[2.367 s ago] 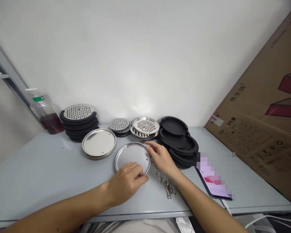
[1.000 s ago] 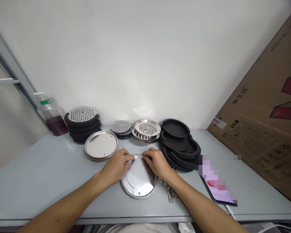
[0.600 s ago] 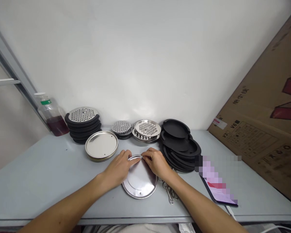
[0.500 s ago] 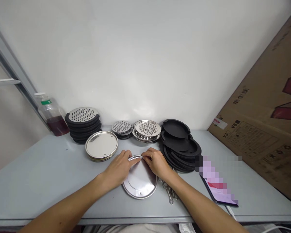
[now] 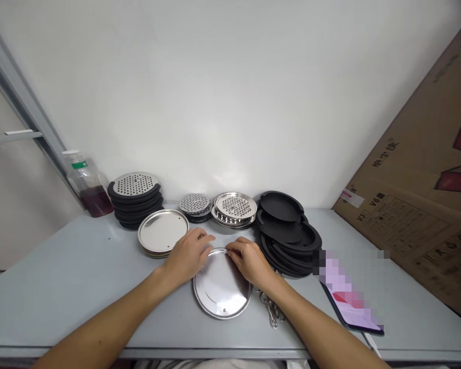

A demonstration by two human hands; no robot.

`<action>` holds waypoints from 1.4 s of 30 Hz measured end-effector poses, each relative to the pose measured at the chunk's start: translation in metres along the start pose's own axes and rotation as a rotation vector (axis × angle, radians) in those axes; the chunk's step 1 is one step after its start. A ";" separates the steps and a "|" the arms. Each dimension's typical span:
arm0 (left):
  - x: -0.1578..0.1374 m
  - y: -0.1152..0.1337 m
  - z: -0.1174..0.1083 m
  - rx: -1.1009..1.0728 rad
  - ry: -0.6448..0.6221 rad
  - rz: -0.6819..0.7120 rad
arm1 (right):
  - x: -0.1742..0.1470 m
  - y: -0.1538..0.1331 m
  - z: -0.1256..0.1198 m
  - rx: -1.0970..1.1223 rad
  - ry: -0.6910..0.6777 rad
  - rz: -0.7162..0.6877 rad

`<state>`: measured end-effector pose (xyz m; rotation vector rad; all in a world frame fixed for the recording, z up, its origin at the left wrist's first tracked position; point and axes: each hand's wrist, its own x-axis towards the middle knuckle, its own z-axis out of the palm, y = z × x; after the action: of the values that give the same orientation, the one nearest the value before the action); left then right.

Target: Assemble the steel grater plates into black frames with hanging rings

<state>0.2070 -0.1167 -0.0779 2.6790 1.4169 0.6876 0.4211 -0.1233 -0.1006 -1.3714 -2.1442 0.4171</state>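
Observation:
A shiny round metal plate (image 5: pixel 221 289) with a raised rim and a small hole near its front edge lies on the table in front of me. My right hand (image 5: pixel 250 260) pinches its far rim between bent fingers and thumb. My left hand (image 5: pixel 190 255) hovers at the plate's upper left, off the rim, fingers and thumb apart with nothing between them. Just behind my left hand sits a stack of similar plates (image 5: pixel 161 231). Metal snap hooks (image 5: pixel 271 311) lie right of the plate, partly hidden by my right forearm.
Along the wall stand black holders with a perforated disc on top (image 5: pixel 136 183), small grater discs (image 5: pixel 194 203), larger grater discs (image 5: pixel 235 206) and black round trays (image 5: pixel 282 206). A bottle of dark liquid (image 5: pixel 94 199) is far left. A phone (image 5: pixel 349 302) and a cardboard box (image 5: pixel 415 205) are right.
My left hand has let go of the plate's rim and moved up and left, its fingers opening. My right hand stays at the far rim. The view has shifted slightly.

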 end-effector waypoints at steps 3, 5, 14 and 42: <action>0.016 -0.017 -0.005 0.086 0.093 -0.094 | -0.002 -0.001 -0.002 -0.004 -0.006 0.006; 0.029 -0.030 -0.008 0.156 0.129 -0.136 | -0.003 -0.003 -0.004 -0.006 -0.013 0.007; 0.060 -0.059 -0.009 0.280 0.179 -0.255 | -0.005 -0.007 -0.007 -0.005 -0.021 0.004; 0.061 -0.063 -0.009 0.312 0.287 -0.063 | -0.006 -0.006 -0.009 0.000 -0.037 0.025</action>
<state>0.1843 -0.0329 -0.0618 2.8348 1.8068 0.9505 0.4241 -0.1314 -0.0925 -1.4016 -2.1593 0.4557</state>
